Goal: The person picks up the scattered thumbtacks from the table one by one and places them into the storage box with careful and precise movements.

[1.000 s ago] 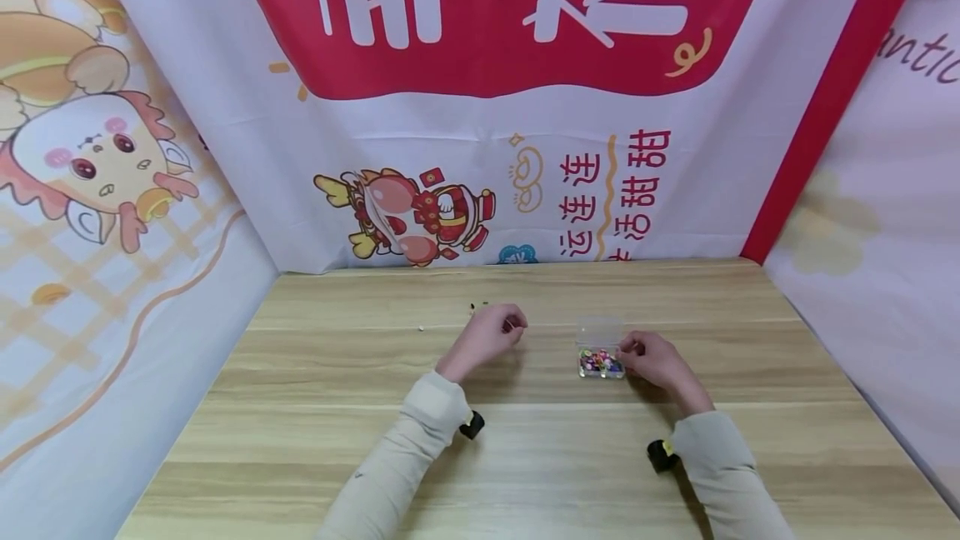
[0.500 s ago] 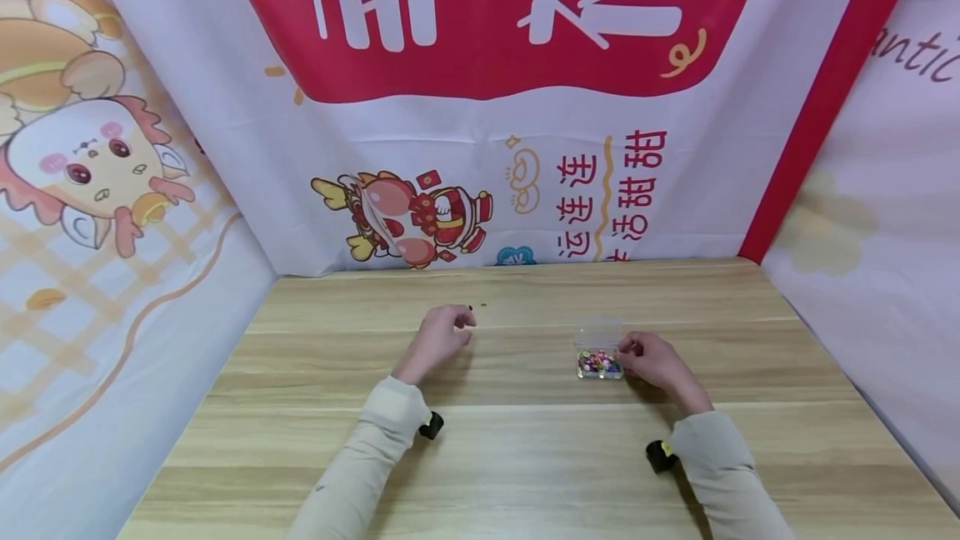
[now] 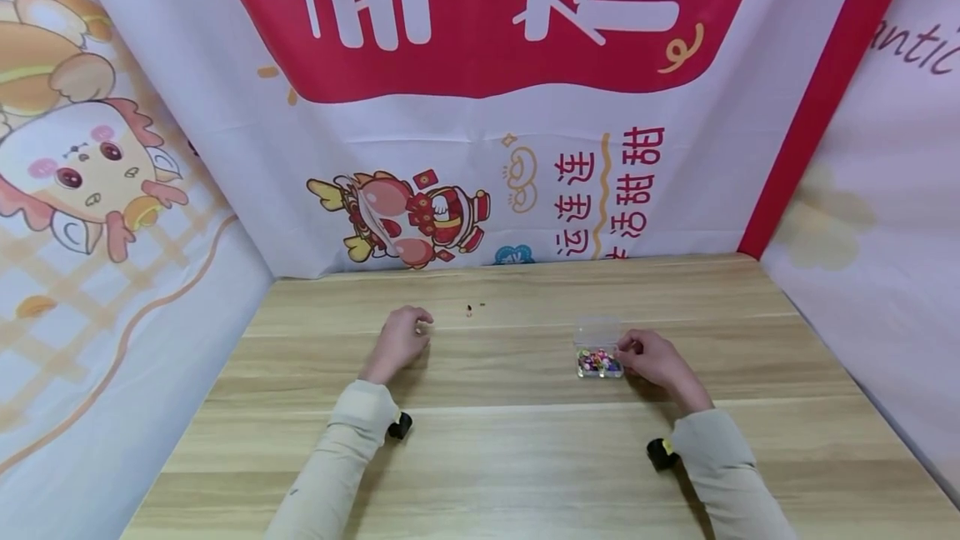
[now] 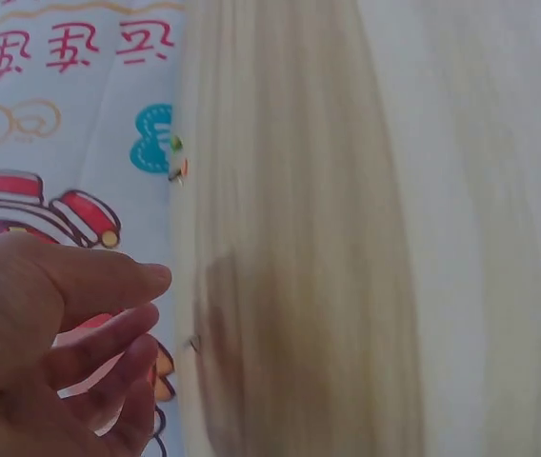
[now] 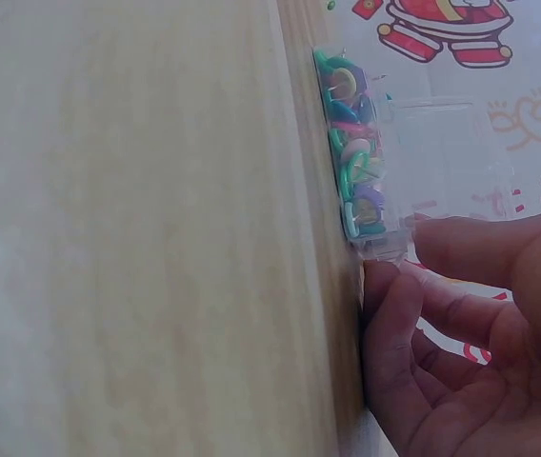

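Note:
At the left of the table, my left hand (image 3: 401, 340) hovers over the wood with thumb and fingers apart and nothing between them. A tiny dark pointed piece (image 4: 192, 343) lies just beyond its fingertips in the left wrist view. My right hand (image 3: 652, 357) pinches the near right end of a small clear plastic box (image 5: 382, 249). The lid (image 5: 451, 157) of this box stands up. Inside lie many colourful thumbtacks (image 5: 354, 152), green, purple, pink and blue.
Towards the back of the wooden table (image 3: 525, 457) lie a few tiny pieces, one dark and red (image 3: 469, 310) and one dark (image 3: 482, 304). A printed cloth (image 3: 480, 132) hangs along the back edge, with further cloths at both sides.
My left hand has moved left across the table, away from the box, past the tiny pieces at the back. My right hand and the box have stayed in place.

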Motion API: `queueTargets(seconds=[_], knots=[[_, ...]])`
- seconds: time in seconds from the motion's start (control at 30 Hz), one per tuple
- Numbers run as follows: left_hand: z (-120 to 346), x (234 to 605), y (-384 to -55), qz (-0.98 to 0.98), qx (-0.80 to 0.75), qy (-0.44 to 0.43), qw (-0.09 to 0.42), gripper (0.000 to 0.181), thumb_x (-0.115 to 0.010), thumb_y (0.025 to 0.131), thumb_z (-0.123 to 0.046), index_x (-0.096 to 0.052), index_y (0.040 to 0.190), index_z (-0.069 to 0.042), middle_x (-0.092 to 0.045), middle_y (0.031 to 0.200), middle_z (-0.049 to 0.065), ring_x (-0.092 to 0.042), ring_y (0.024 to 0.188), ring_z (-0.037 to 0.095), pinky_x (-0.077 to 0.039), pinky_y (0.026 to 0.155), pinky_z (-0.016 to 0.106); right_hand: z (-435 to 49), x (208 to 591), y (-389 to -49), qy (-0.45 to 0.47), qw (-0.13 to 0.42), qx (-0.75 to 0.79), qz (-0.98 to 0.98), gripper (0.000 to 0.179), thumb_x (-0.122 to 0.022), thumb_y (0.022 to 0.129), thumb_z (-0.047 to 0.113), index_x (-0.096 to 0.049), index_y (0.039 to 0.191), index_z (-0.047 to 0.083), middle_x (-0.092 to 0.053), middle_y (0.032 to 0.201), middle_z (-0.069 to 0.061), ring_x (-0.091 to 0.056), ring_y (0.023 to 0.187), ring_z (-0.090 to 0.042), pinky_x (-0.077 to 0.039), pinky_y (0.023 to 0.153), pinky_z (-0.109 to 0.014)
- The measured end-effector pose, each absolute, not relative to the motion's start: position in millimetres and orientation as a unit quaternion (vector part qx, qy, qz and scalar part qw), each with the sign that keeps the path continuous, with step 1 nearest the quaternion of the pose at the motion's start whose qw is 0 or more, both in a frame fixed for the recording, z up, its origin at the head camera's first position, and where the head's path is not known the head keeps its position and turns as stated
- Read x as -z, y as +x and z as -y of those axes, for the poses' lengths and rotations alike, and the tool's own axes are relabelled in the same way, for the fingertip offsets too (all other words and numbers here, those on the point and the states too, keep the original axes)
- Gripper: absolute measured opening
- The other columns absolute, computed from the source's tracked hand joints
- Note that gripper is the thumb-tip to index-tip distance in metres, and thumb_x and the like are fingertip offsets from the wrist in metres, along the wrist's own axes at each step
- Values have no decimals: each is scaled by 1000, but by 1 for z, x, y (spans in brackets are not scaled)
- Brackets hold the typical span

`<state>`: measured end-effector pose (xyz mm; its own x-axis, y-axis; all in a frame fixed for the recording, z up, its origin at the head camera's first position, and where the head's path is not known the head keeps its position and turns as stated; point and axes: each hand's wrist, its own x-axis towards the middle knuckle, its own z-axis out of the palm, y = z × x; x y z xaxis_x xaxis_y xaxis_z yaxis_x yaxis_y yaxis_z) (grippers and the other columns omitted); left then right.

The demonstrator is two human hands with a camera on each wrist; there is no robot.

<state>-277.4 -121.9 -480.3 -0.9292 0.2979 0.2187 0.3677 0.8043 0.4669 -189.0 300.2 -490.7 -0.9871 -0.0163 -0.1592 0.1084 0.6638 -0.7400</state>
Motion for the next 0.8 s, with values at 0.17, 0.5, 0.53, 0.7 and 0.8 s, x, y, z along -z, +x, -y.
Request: queueTargets(seconds=[0.17,0.5,0.53,0.7,0.8], knots=[[129,481,-281,951,254,-166,53,22,-71,79,7,-71,101,5,-73,100,22,-68,95,35,-54,88,48,-300,489,-188,24,78,410,-908,15,-63,96,15,-66,101,1,-62,82,-7,-55,70,-17,-45,61,-29],[129,483,-284,965,225,-130,47,13,-62,84,6,-70,80,-4,-69,81,9,-62,77,23,-53,73,40,-298,488,-187,20,72,408,-910,15,-63,96,15,-66,101,1,-62,81,-7,-55,69,-18,-45,61,-30],[129,483,-284,966,219,-130,50,16,-60,83,6,-70,77,-5,-68,79,8,-62,75,23,-53,71,39,-298,488,-187,19,72,407,-910,15,-63,96,15,-66,101,1,-62,82,-8,-55,69,-18,-45,61,-30],[127,481,-283,970,198,-133,47,20,-59,81,7,-70,73,-7,-68,76,6,-63,73,22,-53,68,37,-299,488,-187,19,70,402,-913,16,-63,96,15,-66,102,1,-61,82,-8,-55,70,-18,-45,62,-30],[125,480,-282,971,195,-131,33,18,-62,82,8,-72,77,-6,-70,79,8,-64,76,23,-54,72,38,-299,489,-187,21,72,402,-913,16,-63,96,15,-66,102,1,-62,83,-8,-55,71,-18,-45,62,-30]])
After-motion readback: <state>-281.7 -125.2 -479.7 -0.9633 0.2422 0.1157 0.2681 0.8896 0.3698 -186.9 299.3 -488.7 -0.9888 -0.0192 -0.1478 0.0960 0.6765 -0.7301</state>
